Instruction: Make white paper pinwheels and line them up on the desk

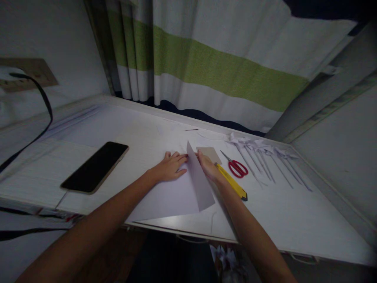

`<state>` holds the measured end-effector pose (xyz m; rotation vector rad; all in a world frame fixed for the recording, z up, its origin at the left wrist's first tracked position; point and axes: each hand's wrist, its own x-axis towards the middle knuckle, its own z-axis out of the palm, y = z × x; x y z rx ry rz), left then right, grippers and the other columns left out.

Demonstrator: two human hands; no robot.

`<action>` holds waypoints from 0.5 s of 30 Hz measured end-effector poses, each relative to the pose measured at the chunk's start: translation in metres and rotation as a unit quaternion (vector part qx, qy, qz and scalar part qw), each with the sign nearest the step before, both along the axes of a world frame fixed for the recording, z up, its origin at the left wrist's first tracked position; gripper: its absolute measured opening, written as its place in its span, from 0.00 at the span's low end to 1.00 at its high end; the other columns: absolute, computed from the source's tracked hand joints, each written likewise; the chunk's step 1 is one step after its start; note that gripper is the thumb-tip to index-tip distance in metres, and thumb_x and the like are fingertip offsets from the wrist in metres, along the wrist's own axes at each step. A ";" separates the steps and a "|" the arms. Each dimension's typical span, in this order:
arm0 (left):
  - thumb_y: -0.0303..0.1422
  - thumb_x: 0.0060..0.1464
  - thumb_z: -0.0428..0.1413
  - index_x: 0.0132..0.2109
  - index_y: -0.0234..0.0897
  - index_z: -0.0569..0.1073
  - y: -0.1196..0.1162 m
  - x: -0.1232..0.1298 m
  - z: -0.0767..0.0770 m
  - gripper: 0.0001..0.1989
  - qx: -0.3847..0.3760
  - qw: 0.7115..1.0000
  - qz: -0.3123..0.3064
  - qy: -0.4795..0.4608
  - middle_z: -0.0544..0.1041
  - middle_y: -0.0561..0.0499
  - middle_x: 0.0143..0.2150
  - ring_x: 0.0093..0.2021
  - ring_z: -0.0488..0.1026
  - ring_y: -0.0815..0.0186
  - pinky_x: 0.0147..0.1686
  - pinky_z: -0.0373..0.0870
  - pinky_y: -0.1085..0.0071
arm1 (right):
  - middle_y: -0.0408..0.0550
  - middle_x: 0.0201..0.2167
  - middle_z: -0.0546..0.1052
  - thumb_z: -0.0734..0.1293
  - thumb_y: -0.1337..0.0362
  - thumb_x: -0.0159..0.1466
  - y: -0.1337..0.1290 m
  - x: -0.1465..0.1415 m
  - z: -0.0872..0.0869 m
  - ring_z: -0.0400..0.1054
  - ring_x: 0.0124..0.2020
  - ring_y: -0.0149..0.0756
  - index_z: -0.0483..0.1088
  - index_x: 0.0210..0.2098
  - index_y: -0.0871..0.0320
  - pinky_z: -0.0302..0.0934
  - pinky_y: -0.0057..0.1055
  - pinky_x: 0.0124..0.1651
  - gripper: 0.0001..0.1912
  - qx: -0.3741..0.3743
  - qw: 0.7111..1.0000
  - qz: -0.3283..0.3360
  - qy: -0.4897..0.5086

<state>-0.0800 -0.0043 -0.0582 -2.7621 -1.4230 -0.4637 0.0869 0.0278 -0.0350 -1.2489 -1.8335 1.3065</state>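
Observation:
A white sheet of paper (165, 200) lies at the table's front, its right part folded up into a standing flap (202, 181). My left hand (171, 167) rests flat on the sheet with its fingers spread, the fingertips close to the fold. On the flap's far right side, my right hand (208, 165) grips the paper near its upper end; the flap hides some of its fingertips. Just right of that hand lie a yellow utility knife (232, 182), partly behind the wrist, and red-handled scissors (237, 168). A small grey-beige square card (209, 153) sits behind the right hand.
Several paper flowers on thin stems (265, 153) lie at the right back. A black-screened phone (96, 167) is on the left. A thin dark stick (192, 129) lies near the back ledge, below a striped curtain (224, 67). A black cable (48, 104) hangs at left.

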 end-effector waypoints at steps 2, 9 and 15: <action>0.39 0.53 0.42 0.48 0.37 0.60 0.000 0.000 0.000 0.17 0.009 1.000 0.003 -0.001 0.62 0.45 0.53 0.46 0.57 0.56 0.38 0.50 0.58 | 0.53 0.39 0.72 0.45 0.50 0.61 -0.004 -0.002 -0.003 0.64 0.42 0.36 0.67 0.39 0.62 0.54 0.34 0.47 0.28 0.069 0.997 0.014 -0.043; 0.35 0.51 0.44 0.36 0.35 0.68 -0.002 0.001 0.004 0.11 0.032 0.999 0.014 0.003 0.69 0.42 0.41 0.42 0.58 0.55 0.35 0.50 0.57 | 0.56 0.44 0.69 0.41 0.54 0.63 -0.009 -0.013 -0.021 0.60 0.47 0.36 0.60 0.48 0.64 0.49 0.35 0.51 0.28 0.226 0.962 0.023 -0.152; 0.29 0.47 0.48 0.31 0.36 0.71 0.001 -0.005 -0.001 0.07 0.020 0.999 0.013 -0.024 0.69 0.42 0.36 0.42 0.57 0.55 0.36 0.50 0.58 | 0.59 0.49 0.64 0.41 0.56 0.63 -0.012 -0.020 -0.023 0.58 0.48 0.41 0.54 0.53 0.69 0.48 0.37 0.52 0.29 0.248 0.942 0.009 -0.227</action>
